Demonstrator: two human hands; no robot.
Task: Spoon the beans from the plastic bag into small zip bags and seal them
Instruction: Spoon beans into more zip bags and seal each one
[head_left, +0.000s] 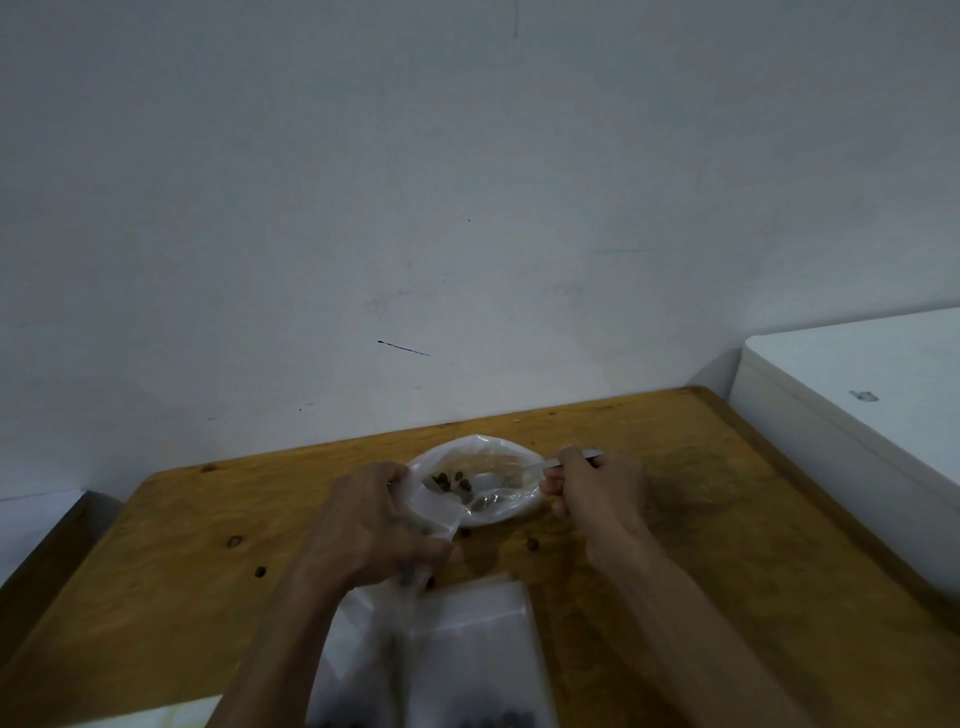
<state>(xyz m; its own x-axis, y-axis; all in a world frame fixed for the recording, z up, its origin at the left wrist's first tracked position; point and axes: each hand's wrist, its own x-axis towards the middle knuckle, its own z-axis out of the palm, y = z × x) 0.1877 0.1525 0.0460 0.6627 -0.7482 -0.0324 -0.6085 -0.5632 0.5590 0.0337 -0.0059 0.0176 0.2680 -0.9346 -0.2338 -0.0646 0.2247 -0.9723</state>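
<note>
On the wooden table (675, 467), the left hand (371, 525) pinches the 9 o'clock rim of the plastic bag (467, 457), holding it open. The right hand (597, 488), at 3 o'clock, grips a spoon (511, 480) dipped inside near the beans (452, 480). Zip bags (467, 639) lie at 6 o'clock, with loose beans (532, 544) scattered between.

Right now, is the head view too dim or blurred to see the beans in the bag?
Head view: dim and soft, wide-angle bending at the edges; beans read as dark specks inside the plastic bag; spoon faint through film; zip bags near the bottom edge blurred.
</note>
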